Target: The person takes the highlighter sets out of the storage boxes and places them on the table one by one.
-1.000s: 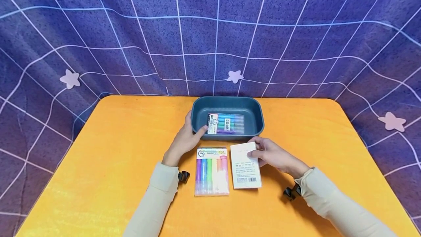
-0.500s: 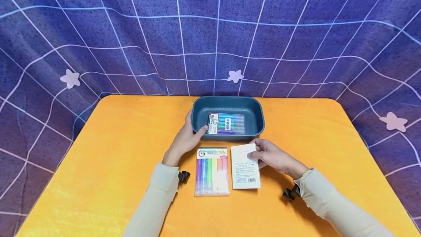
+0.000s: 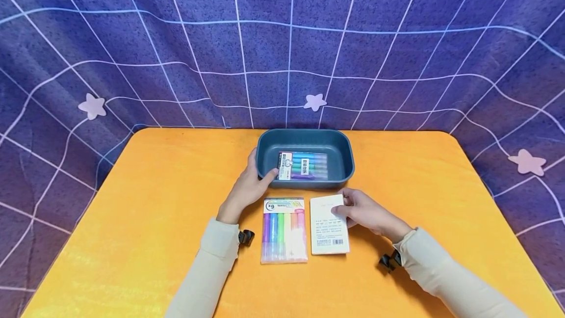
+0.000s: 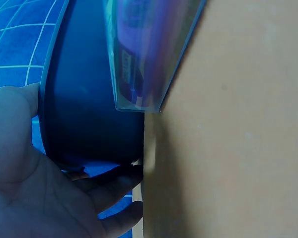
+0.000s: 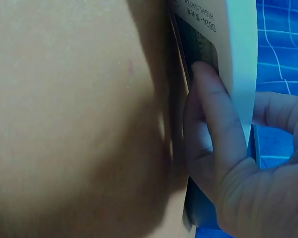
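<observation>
My left hand [image 3: 247, 188] holds the left end of a dark blue plastic bin [image 3: 306, 184]. In the left wrist view its thumb is at the rim and its fingers lie outside the wall [image 4: 89, 129]. A clear pack of blue, green and purple pens [image 3: 315, 166] lies inside the bin. My right hand [image 3: 368, 214] pinches the upper right side of a white highlighter box [image 3: 328, 225], thumb on the printed face. The right wrist view shows fingers behind the box [image 5: 241, 59], by a cut-out window. Beside it lies a clear pack of pastel markers [image 3: 284, 232].
An orange-topped table [image 3: 176, 210] carries everything. Behind the bin hangs a purple-blue curtain [image 3: 265, 48] with grid lines and stars. The marker pack lies just in front of the bin, left of the white box.
The white box and my right hand have shifted very slightly toward me. My left hand, the bin and both clear packs stay in place.
</observation>
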